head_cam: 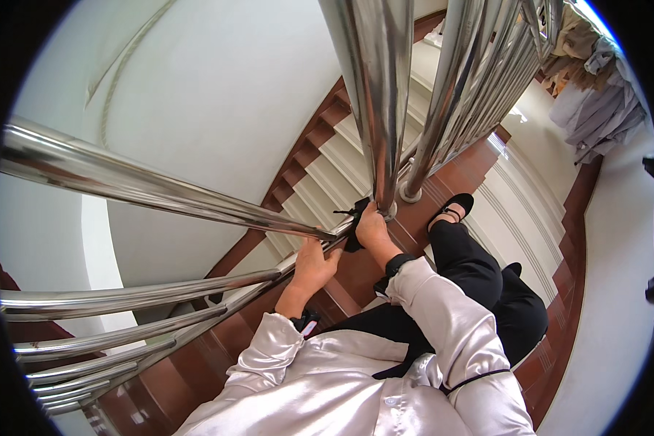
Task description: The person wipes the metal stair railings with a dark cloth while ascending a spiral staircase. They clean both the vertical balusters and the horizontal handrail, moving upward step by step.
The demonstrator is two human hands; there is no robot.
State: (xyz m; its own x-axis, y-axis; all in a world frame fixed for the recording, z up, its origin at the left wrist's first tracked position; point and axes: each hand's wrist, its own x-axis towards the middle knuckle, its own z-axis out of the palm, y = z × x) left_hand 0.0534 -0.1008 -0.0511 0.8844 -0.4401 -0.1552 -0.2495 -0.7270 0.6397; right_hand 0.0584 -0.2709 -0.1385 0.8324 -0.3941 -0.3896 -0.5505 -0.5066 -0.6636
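Note:
A black cloth [354,240] is bunched on the lower steel rail [344,224] of a staircase railing. My right hand [371,228] grips this cloth close to the foot of a thick steel post [384,136]. Just left of it, my left hand [313,267] is closed around the lower rail at the foot of a steel baluster [185,191]. Its thumb lies on the near side, while the fingertips are hidden behind the metal. Both wrists carry black bands, and the sleeves are pale satin.
Cream and red-brown stairs [327,163] descend beyond the railing. More steps [515,218] lie on my right, where my black shoe [451,211] rests. Several balusters [141,291] run to the lower left. Crumpled fabric [599,109] hangs at the upper right by a white wall [621,229].

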